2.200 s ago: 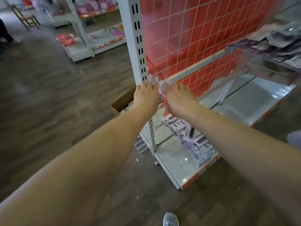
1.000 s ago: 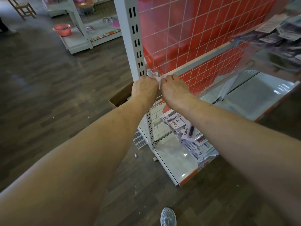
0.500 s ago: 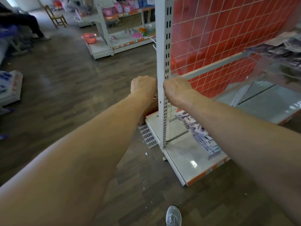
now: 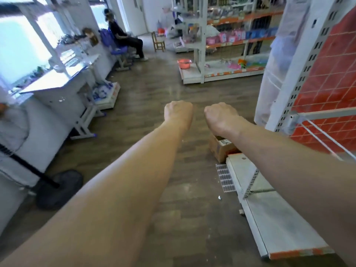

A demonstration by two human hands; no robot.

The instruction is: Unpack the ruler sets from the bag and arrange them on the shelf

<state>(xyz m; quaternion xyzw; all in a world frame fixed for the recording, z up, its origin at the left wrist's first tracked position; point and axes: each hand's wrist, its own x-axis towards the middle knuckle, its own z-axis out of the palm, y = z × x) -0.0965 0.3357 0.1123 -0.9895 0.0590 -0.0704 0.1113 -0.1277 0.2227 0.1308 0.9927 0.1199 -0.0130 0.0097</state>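
Two hands were held out at arm's length in the single head view, near each other but apart, above the wooden floor and to the left of the shelf unit. The left hand and the right hand were both turned knuckles-up, with the fingers curled under and hidden. Whether anything was pinched in either could not be told.

No ruler sets could be made out. A cardboard box was seen on the floor beneath the right wrist, against the end of the bottom shelf. Its contents were too blurred to name. A translucent plastic sheet, possibly the bag, was seen beside the slotted upright and the red grid panel.

The step in hand was judged to be the opening of the bag or the fetching of more stock, with the arranging not yet begun. For the next move, the packets would have to be got out and laid flat on the shelf, which called for the hands to be brought back to the right.
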